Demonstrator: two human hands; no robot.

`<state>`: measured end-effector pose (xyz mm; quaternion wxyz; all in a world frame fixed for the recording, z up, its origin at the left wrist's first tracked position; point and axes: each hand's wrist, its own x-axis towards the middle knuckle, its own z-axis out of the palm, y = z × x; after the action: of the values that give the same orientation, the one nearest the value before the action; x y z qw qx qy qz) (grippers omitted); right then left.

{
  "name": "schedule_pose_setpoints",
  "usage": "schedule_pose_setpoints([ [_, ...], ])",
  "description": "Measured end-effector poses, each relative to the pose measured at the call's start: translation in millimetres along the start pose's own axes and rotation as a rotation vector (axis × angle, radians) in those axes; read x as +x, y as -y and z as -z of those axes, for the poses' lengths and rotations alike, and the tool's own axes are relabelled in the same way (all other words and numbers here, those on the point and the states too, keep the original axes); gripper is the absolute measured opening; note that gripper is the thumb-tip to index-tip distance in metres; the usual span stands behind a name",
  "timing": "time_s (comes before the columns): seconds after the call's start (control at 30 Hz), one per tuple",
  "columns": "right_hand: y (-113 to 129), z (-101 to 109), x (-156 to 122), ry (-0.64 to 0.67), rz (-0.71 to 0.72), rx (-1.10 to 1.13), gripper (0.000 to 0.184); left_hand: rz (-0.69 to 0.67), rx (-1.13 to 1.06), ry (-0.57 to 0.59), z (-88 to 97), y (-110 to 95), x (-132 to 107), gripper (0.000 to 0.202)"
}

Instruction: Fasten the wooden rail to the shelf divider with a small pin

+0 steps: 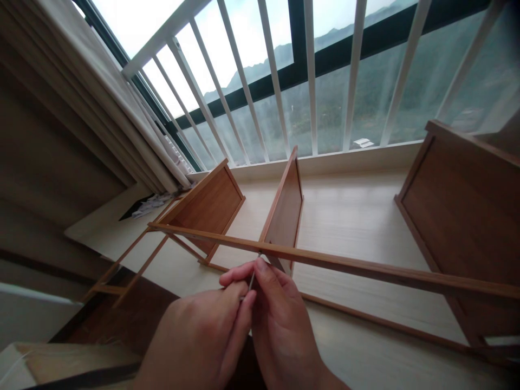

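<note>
Your left hand (199,327) and right hand (280,314) are closed, pinching 1 thin metal rod (251,281) at the rail (345,262) of the wooden frame (284,208). Its legs (142,271) overhang the ledge's (349,216) left edge.

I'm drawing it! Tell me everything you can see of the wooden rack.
The brown, wooden-looking rack has slim rails and three visible panels. It lies on its side on a pale surface, its left end jutting past the edge. The left hand and right hand hold a thin metal tool seemingly touching its upper rail.
</note>
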<state>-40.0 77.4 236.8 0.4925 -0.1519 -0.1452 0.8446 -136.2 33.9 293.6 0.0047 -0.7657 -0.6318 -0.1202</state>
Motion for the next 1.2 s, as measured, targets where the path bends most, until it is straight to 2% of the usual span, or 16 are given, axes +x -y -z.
schedule_pose_setpoints([
  [0.1, -1, 1, -1, 0.004, 0.006, -0.018, 0.038, 0.073, -0.202, 0.067, 1.9, -3, -1, 0.036],
  [0.3, -2, 2, -1, 0.032, 0.004, -0.005, 0.035, 0.524, -0.914, 0.207, -14.4, -2, -9, 0.052],
  [0.43, 1, 3, 0, 0.024, 0.007, -0.043, 0.033, 0.67, -1.377, 0.257, -28.4, -2, -12, 0.052],
  [0.67, 2, 5, 0, 0.006, -0.004, -0.092, 0.032, 0.617, -1.93, 0.253, -28.4, -13, -5, 0.039],
  [0.8, 2, 5, 2, -0.001, 0.0, -0.113, 0.035, 0.504, -2.297, 0.317, -27.6, -16, -2, 0.034],
  [0.87, 2, 4, 2, 0.008, -0.002, -0.104, 0.036, 0.464, -2.444, 0.294, -29.2, -18, -3, 0.032],
  [0.93, 3, 4, 2, 0.022, -0.008, -0.099, 0.036, 0.478, -2.488, 0.252, -31.5, -20, -5, 0.032],
  [1.1, 4, 6, 1, 0.026, -0.035, -0.11, 0.038, 0.538, -2.432, 0.165, -36.9, -24, -9, 0.033],
  [1.2, 4, 5, 1, 0.03, -0.043, -0.099, 0.038, 0.525, -2.4, 0.149, -36.6, -24, -8, 0.032],
])
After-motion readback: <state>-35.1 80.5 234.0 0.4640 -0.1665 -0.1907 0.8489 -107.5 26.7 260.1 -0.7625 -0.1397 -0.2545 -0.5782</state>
